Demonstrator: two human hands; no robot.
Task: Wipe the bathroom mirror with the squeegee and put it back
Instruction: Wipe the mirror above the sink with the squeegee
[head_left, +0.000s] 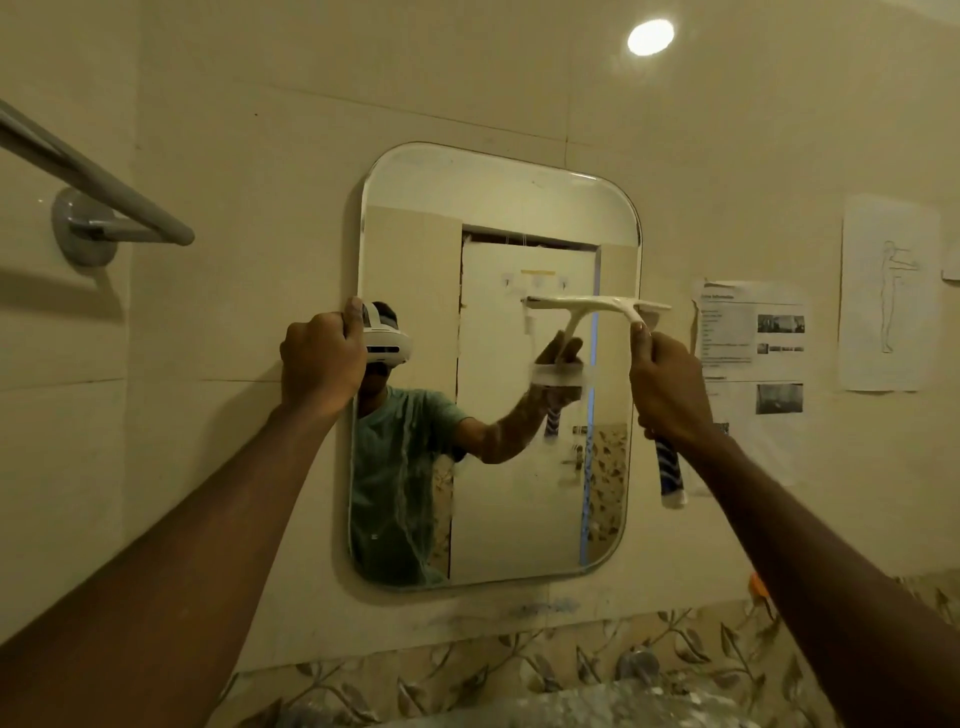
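A rounded rectangular mirror (493, 208) hangs on the beige tiled wall, with streaks and smears across its lower half. My left hand (322, 358) grips the mirror's left edge at mid height. My right hand (670, 384) holds a squeegee (597, 304) by its blue-and-white striped handle, which sticks out below my fist. The white blade lies horizontal against the right side of the glass, at about mid height, its end reaching just past the mirror's right edge.
A grey towel bar (98, 208) juts from the wall at upper left. Printed paper sheets (753, 332) and a figure drawing (891, 291) are stuck to the wall on the right. A leaf-pattern tile band (467, 670) and a tap (641, 665) lie below.
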